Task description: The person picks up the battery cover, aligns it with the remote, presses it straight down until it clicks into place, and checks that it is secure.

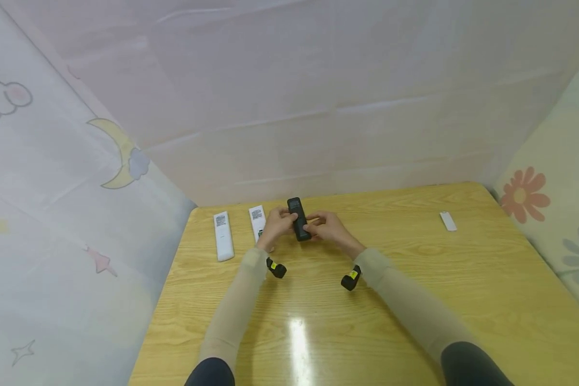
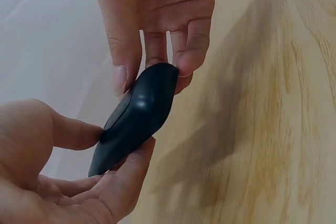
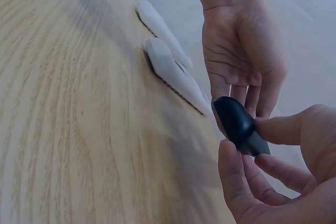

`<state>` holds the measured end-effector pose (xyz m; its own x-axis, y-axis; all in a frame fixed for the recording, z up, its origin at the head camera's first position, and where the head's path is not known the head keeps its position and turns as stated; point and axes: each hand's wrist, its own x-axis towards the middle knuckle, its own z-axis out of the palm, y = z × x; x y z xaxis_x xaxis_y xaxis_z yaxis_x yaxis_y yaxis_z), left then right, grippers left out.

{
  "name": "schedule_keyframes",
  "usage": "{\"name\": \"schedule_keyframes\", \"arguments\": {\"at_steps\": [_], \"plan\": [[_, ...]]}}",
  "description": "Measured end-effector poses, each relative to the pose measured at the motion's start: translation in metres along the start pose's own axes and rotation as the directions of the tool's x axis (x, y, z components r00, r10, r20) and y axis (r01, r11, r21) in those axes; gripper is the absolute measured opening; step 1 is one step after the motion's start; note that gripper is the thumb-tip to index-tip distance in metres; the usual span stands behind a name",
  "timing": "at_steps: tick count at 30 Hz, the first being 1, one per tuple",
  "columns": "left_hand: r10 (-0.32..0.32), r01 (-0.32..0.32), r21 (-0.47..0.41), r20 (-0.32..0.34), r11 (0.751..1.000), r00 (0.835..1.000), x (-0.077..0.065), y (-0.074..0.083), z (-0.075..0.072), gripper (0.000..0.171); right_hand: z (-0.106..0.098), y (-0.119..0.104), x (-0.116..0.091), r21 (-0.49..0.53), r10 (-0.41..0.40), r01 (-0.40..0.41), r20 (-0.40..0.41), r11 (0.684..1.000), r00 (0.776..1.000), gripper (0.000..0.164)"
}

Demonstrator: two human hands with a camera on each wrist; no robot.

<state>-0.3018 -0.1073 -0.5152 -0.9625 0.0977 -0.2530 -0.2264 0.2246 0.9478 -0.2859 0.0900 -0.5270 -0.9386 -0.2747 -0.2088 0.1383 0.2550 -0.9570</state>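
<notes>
A black remote control (image 1: 297,219) is held up over the table by both hands. My left hand (image 1: 277,225) pinches its left side, the thumb lying on the upward face. From the right, my right hand (image 1: 322,226) grips the lower end between thumb and fingers. In the left wrist view the remote's smooth dark end (image 2: 144,103) shows, with the left hand (image 2: 58,166) at lower left. The right wrist view has the right hand (image 3: 294,171) at lower right on the remote (image 3: 236,121). Beside the left hand lies a white remote (image 1: 258,220), partly hidden.
Another white remote (image 1: 223,236) lies further left on the wooden table (image 1: 391,321). A small white cover-like piece (image 1: 447,221) lies at the right. A printed cloth wall (image 1: 318,134) stands behind the table. Each wrist wears a black camera (image 1: 351,279).
</notes>
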Motion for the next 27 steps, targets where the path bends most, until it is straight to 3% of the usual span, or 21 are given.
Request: {"name": "schedule_keyframes", "arguments": {"at_steps": [4, 8, 14, 19, 27], "plan": [[-0.004, 0.004, 0.005, 0.002, 1.000, 1.000, 0.002, -0.004, -0.002, 0.056, 0.008, 0.006, 0.007, -0.012, -0.005, 0.005, -0.011, 1.000, 1.000, 0.050], [0.002, 0.000, 0.082, -0.023, 0.997, 1.000, 0.002, -0.007, -0.004, 0.055, 0.016, 0.014, 0.014, -0.010, -0.023, 0.023, -0.029, 1.000, 0.999, 0.049], [0.027, 0.000, 0.257, -0.101, 0.966, 0.994, 0.003, -0.013, -0.009, 0.051, 0.032, 0.014, 0.018, -0.038, -0.056, 0.054, -0.067, 0.998, 0.996, 0.048], [0.025, 0.029, 0.353, -0.146, 0.935, 0.989, 0.007, -0.012, -0.011, 0.051, 0.042, 0.010, 0.024, -0.106, -0.075, 0.065, -0.094, 0.992, 0.993, 0.047], [-0.016, 0.078, 0.398, -0.157, 0.914, 0.988, 0.011, -0.009, -0.012, 0.051, 0.049, 0.014, 0.036, -0.208, -0.112, 0.084, -0.130, 0.974, 0.985, 0.046]]}}
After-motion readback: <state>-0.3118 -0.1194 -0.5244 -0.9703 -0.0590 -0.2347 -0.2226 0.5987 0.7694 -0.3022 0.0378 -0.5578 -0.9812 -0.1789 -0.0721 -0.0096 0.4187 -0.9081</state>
